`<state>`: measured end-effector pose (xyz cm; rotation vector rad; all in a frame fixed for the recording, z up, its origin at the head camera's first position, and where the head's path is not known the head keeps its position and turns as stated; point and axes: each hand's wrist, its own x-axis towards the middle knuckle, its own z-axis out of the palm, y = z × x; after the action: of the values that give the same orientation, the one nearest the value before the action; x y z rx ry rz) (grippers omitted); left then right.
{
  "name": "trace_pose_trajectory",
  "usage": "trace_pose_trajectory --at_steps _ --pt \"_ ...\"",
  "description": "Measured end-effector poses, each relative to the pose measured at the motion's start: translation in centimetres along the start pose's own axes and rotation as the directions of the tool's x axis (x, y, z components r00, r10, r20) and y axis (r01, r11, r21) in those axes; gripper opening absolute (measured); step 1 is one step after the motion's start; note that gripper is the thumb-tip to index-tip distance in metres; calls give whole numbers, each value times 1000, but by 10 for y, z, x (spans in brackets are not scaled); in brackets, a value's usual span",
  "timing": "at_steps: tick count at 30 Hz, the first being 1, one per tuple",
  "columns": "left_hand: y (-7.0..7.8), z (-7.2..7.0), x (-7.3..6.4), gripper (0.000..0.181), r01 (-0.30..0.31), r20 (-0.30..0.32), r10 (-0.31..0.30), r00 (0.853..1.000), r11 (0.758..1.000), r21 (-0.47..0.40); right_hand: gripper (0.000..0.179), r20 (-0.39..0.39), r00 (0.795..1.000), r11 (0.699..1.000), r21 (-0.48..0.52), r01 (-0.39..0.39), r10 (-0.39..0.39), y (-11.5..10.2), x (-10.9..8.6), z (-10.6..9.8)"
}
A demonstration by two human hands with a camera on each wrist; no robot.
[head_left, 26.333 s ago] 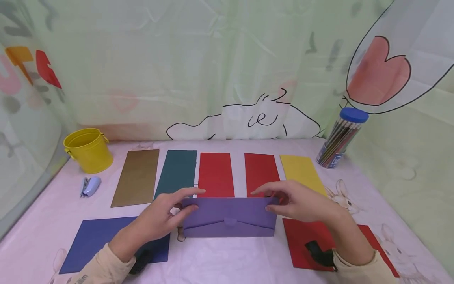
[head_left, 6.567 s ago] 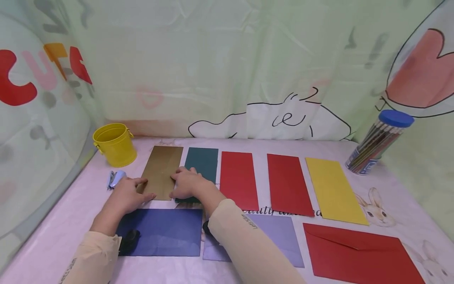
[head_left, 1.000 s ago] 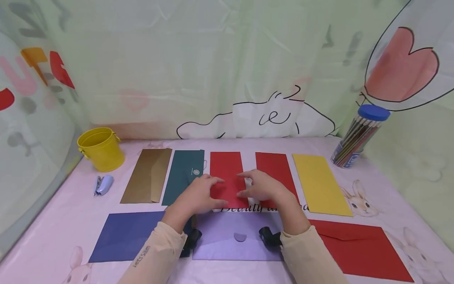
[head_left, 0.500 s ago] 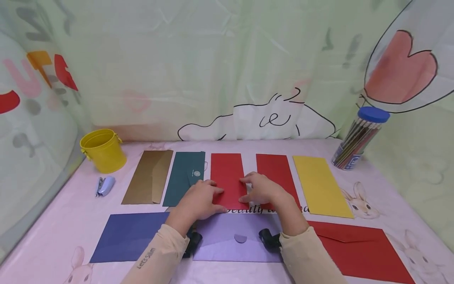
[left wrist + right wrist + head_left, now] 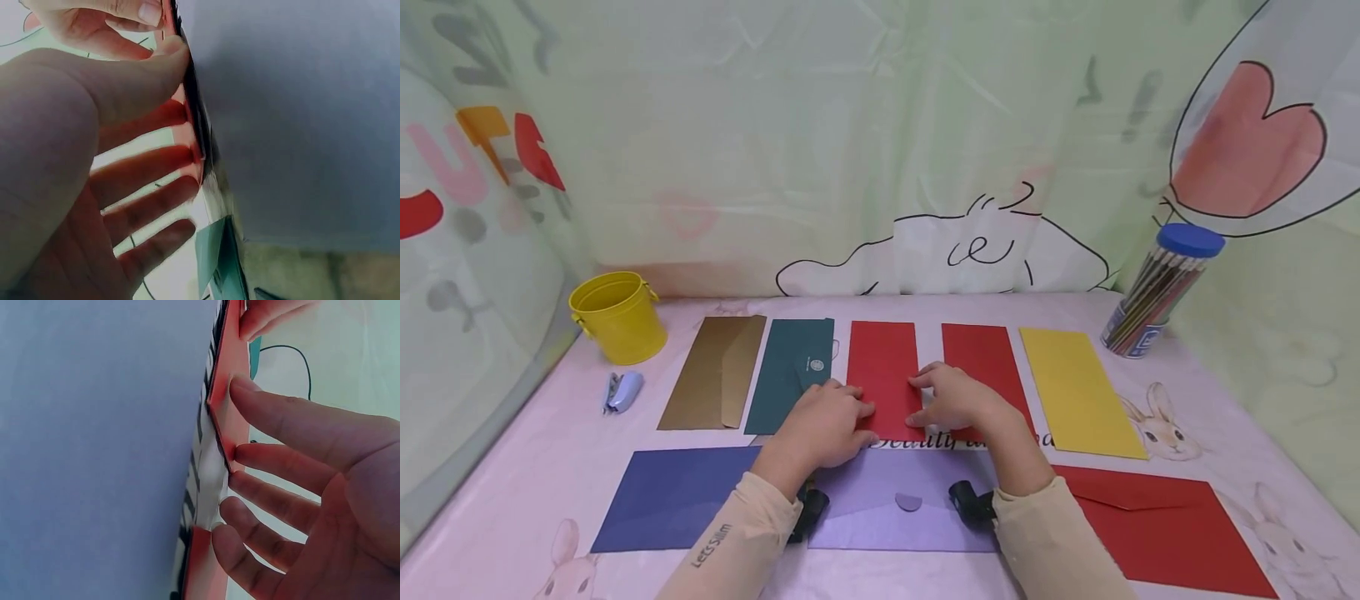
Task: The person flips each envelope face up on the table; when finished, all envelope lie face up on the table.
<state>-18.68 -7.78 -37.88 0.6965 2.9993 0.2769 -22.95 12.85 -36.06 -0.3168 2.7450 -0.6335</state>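
Observation:
A red envelope [image 5: 883,367] lies plain side up in the middle of the back row. My left hand [image 5: 820,425] touches its left side, with relaxed fingers. At its right edge is my right hand [image 5: 958,400], thumb and fingertips against the paper. In the left wrist view, the left hand [image 5: 106,140] has fairly straight fingers along the red envelope's edge [image 5: 194,169]. The right wrist view has the right hand [image 5: 312,481] with fingers extended to the red envelope [image 5: 231,406]. A lavender envelope [image 5: 857,533] lies flat below both hands.
Brown [image 5: 703,375] and dark green [image 5: 782,358] envelopes lie left; another red envelope [image 5: 981,354] and a yellow one [image 5: 1078,383] lie right. In front are blue [image 5: 662,500] and large red [image 5: 1180,525] envelopes. A yellow bucket [image 5: 625,325], stapler [image 5: 622,392] and pencil tub [image 5: 1161,292] stand around.
The middle red envelope has shifted slightly right, the left hand moving against it. Since 6.6 seconds ago, the brown and green envelopes have been turned flap side up and the hands have moved right.

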Motion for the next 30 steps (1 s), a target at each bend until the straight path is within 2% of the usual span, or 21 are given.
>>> trace_pose_trajectory --at_steps 4,7,9,11,13,14,16,18,20,22,25,28,30 --pt "0 -1 1 39 -51 -6 51 999 999 2 64 11 1000 1000 18 12 -13 2 -1 -3" --pt "-1 -1 2 34 -85 -34 84 996 996 -19 58 -14 999 996 83 31 -30 5 -3 -6" --pt "0 -1 3 41 -84 -60 80 995 995 -55 57 -49 998 987 155 45 -38 6 -4 -10" --pt "1 -3 5 57 -69 -108 60 992 994 -84 57 -88 996 973 228 45 -25 6 -4 -13" --pt "3 -5 6 72 -49 -198 26 980 992 -113 57 -108 994 965 256 53 -26 4 -3 -13" --pt "3 -6 6 80 -28 -250 -6 968 991 -133 57 -105 994 966 251 55 -30 3 -2 -12" --pt "4 -9 5 86 9 -350 -78 933 981 -194 56 -79 996 973 223 60 -43 0 0 -7" --pt "5 -11 4 90 33 -408 -163 898 951 -308 57 -39 997 978 192 78 -71 -2 2 -1" --pt "6 -14 3 93 55 -403 -249 881 899 -434 60 -3 996 980 180 83 -84 -4 3 3" --pt "7 -16 2 89 73 -364 -308 879 842 -535 63 14 996 980 180 89 -93 -5 4 6" --pt "8 -19 1 80 119 -285 -371 884 768 -630 69 15 995 977 189 95 -99 -4 6 8" --pt "8 -20 0 72 169 -211 -401 892 726 -667 72 13 993 975 196 109 -113 -3 7 9" --pt "7 -20 0 70 193 -177 -404 897 720 -667 74 15 993 974 197 109 -114 -2 8 10"
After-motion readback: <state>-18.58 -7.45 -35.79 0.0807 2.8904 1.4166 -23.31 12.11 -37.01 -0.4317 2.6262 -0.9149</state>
